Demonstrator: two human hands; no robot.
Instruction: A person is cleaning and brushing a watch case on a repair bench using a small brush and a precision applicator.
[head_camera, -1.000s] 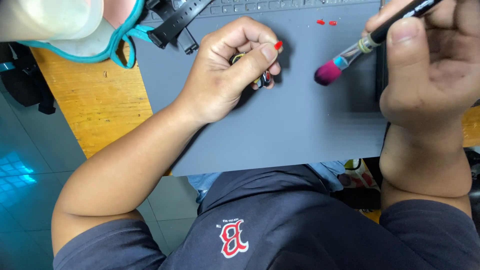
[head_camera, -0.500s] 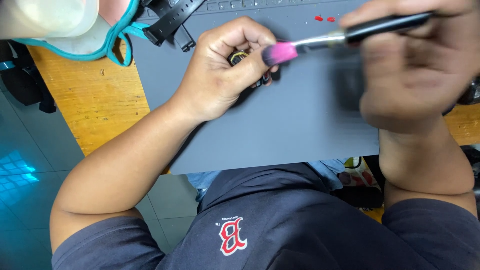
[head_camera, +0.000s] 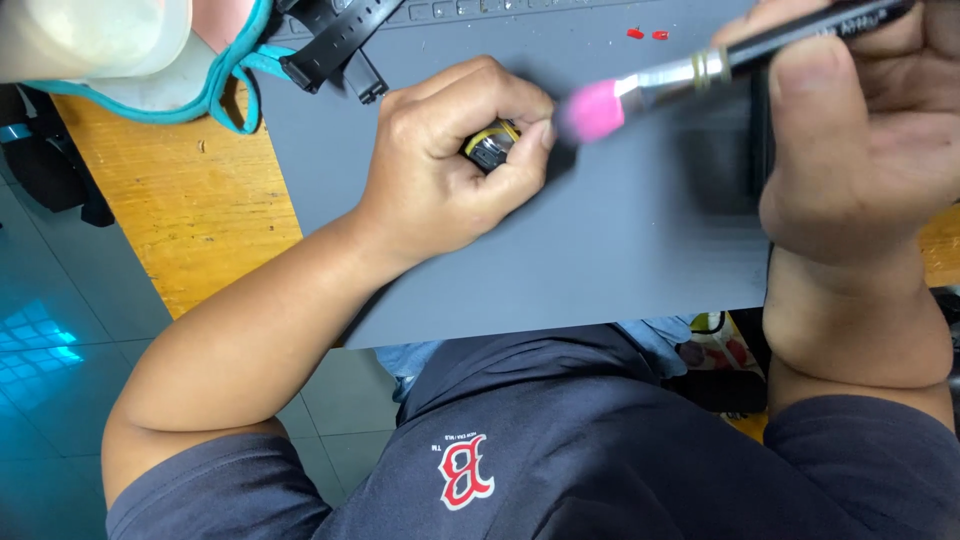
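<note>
My left hand (head_camera: 455, 155) is curled tight around a small black part with a yellow rim (head_camera: 491, 145), holding it against the grey mat (head_camera: 620, 260). Only a corner of that part shows between my fingers. My right hand (head_camera: 850, 130) grips a black-handled brush (head_camera: 720, 68) with a metal ferrule. Its pink bristle tip (head_camera: 592, 108) hovers just right of my left fingertips, close to the small part.
The grey mat lies on a wooden table (head_camera: 180, 210). A black watch strap (head_camera: 335, 40) rests at the mat's top left, beside a teal-edged pale bowl (head_camera: 130, 50). Two tiny red pieces (head_camera: 645, 34) sit near the top edge. Tiled floor (head_camera: 50, 330) lies left.
The brush has swung left and up, from the right side of the mat to beside my left fingertips. My left hand has stayed put around the small part.
</note>
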